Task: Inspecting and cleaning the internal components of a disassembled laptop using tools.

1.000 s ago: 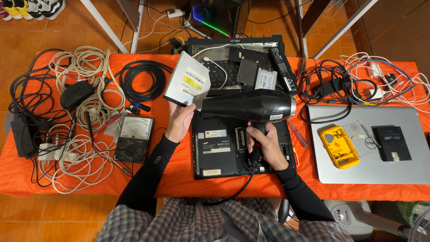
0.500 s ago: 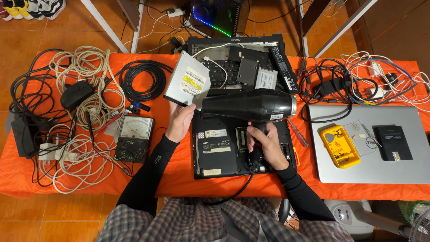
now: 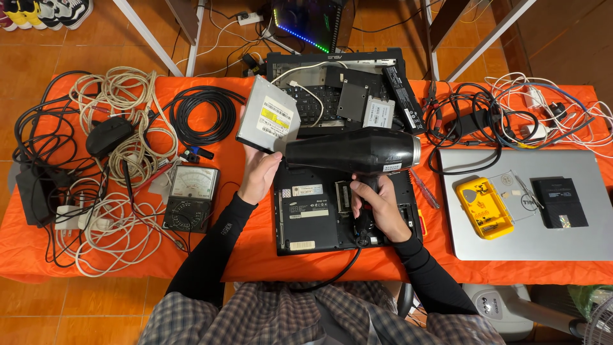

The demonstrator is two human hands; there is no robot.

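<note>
Now | left hand grips optical drive; right hand grips hair dryer

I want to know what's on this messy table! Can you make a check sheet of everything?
Surface: orange cloth-covered table.
Job's things: black hair dryer over an upturned black laptop; grey disc drive lifted at a tilt.
Clutter: analog meter, silver laptop, yellow case, opened laptop at the back.
Grippers: left hand holds the disc drive; right hand grips the dryer handle.
Cables: white bundles, black coil, tangle at right.
Surroundings: orange tiled floor, shoes.
</note>
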